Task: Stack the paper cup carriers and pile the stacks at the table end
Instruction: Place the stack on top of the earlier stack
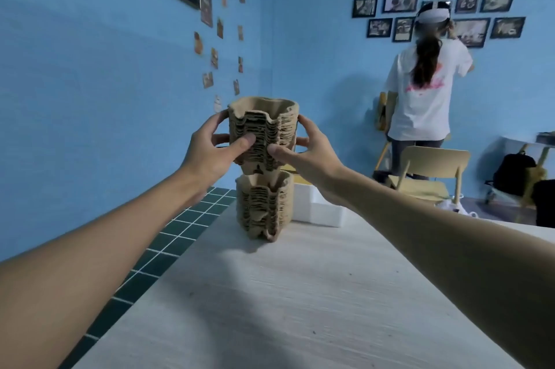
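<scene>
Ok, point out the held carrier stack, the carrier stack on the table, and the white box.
held carrier stack [261, 128], head view, ribbed front face
carrier stack on the table [265, 206], head view, front face
white box [318, 209], head view, front wall

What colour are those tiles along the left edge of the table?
Dark green tiles with white grout lines, seen in the head view, the only one.
</scene>
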`<state>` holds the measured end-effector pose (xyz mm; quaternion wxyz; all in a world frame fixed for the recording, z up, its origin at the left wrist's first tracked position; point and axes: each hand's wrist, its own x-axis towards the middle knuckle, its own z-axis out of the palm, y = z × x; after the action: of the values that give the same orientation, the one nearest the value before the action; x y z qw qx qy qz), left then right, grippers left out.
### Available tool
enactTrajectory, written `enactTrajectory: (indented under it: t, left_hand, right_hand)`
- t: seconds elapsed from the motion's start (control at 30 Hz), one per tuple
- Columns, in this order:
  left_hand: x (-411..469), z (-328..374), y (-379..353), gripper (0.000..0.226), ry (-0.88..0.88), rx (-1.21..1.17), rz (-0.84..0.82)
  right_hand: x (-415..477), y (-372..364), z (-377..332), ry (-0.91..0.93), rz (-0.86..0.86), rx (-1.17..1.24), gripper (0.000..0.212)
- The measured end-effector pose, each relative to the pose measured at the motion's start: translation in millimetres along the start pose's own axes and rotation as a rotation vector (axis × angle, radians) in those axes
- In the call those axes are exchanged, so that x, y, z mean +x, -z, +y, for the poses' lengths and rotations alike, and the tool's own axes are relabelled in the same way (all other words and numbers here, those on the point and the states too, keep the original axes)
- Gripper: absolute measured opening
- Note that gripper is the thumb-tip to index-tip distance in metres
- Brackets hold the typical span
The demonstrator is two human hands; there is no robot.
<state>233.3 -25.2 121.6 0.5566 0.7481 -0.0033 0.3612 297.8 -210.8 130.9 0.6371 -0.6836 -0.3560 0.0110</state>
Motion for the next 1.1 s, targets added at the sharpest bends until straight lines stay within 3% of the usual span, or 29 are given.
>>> enactTrajectory:
  t: [0.43, 0.83, 0.97, 1.1]
  left_hand:
    - [-9.1, -49.5, -12.5, 0.059, 0.089, 0.106, -0.012]
    - [-24.2, -42.9, -9.4, 0.069, 0.149, 0.259, -0.121]
    - [-65.9, -23.5, -12.5, 0.044, 0.139, 0.332, -0.04]
    - [-122.0, 0.1, -29.1, 0.017, 0.09, 0.272, -0.157]
  right_hand:
    - [5.9, -2.9, 53.6, -0.105, -0.002, -0.1, 0.081]
    - [-14.2, -1.3, 50.2, -0.198, 0.003, -0.219, 0.062]
    - [-58.6, 12.4, 41.4, -0.212, 0.016, -0.299, 0.051]
    - [-130.0, 38.2, 28.3, -0.232, 0.042, -0.345, 0.037]
